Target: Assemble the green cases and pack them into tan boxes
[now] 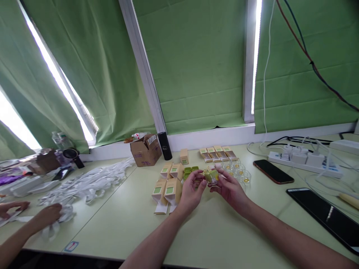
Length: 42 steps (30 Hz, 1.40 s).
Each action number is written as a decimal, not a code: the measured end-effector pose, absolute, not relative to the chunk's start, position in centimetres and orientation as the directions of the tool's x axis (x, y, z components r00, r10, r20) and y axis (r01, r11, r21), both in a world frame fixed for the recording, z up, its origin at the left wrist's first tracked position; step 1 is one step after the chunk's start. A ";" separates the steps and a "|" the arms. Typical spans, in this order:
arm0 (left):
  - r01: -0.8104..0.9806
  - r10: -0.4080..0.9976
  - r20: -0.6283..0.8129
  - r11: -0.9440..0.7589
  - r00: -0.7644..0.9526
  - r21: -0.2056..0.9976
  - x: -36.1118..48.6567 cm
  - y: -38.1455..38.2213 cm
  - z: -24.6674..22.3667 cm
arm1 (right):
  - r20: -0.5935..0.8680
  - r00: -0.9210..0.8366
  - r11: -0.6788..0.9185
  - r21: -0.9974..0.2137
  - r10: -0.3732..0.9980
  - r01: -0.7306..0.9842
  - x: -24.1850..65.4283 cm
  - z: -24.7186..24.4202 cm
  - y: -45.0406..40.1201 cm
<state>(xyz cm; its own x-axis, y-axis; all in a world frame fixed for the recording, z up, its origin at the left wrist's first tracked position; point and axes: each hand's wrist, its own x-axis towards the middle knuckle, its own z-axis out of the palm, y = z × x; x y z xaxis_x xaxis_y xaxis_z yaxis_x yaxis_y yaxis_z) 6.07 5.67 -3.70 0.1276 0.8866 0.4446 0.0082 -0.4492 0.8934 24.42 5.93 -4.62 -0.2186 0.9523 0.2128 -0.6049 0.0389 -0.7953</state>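
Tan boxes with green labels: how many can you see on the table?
9: a back row of four boxes; one lone box left of that row; and four nearer boxes, two behind two, left of the left hand. That hand may hide more.

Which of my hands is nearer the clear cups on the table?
Right. Your right hand is just in front of the clear cups; your left hand is farther to their left, by the boxes, across the green piece both hold.

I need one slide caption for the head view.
Left hand and right hand hold a small greenish item above a table, near green-labelled boxes.
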 end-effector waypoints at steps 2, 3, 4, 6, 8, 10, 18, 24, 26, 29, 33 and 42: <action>-0.008 0.889 0.434 -0.437 0.147 0.899 6.1 5.6 -3.7 | 0.258 -0.187 0.124 -0.839 0.948 -0.530 24.4 -4.5 5.7; -0.014 0.889 0.430 -0.433 0.160 0.901 6.2 5.5 -3.6 | 0.284 -0.177 0.165 -0.856 0.942 -0.491 24.3 -4.5 5.7; -0.018 0.888 0.425 -0.429 0.174 0.903 6.3 5.5 -3.5 | 0.308 -0.166 0.204 -0.867 0.937 -0.454 24.3 -4.5 5.7; -0.016 0.889 0.415 -0.420 0.196 0.907 6.4 5.3 -3.3 | 0.347 -0.133 0.272 -0.878 0.928 -0.395 24.2 -4.7 5.9; -0.008 0.895 0.398 -0.405 0.200 0.914 6.5 5.3 -3.2 | 0.373 -0.099 0.317 -0.880 0.923 -0.353 24.1 -5.0 6.0; 0.001 0.905 0.383 -0.390 0.188 0.921 6.6 5.3 -3.2 | 0.393 -0.085 0.345 -0.878 0.916 -0.332 24.0 -5.2 6.1; 0.243 0.840 0.502 -0.540 0.205 0.806 5.8 5.1 -3.2 | 0.526 -0.044 0.496 -0.824 0.849 -0.275 24.9 -4.6 5.5; 0.579 0.675 0.595 -0.717 0.436 0.389 5.3 4.1 -2.4 | 0.502 0.129 0.518 -0.823 0.855 -0.233 25.4 -4.6 6.2; 0.631 0.684 0.550 -0.704 0.480 0.325 5.3 4.0 -2.3 | 0.488 0.145 0.509 -0.827 0.861 -0.239 25.4 -4.7 6.3; 0.680 0.731 0.465 -0.664 0.500 0.311 5.3 4.1 -2.2 | 0.463 0.146 0.485 -0.838 0.874 -0.250 25.4 -4.8 6.4; 0.730 0.780 0.386 -0.612 0.493 0.305 5.3 4.2 -2.2 | 0.461 0.140 0.482 -0.838 0.876 -0.255 25.3 -4.9 6.4; 0.773 0.806 0.301 -0.582 0.510 0.252 5.5 4.1 -1.7 | 0.469 0.124 0.485 -0.836 0.874 -0.255 25.2 -5.0 6.5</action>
<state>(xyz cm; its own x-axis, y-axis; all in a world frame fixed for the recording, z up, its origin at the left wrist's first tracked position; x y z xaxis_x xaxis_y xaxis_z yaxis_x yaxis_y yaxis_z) 5.50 4.09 -1.71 0.5095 0.8063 0.3006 0.7727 -0.5824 0.2524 25.24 6.46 -4.97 0.1243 0.8742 0.4693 -0.2552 0.4853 -0.8363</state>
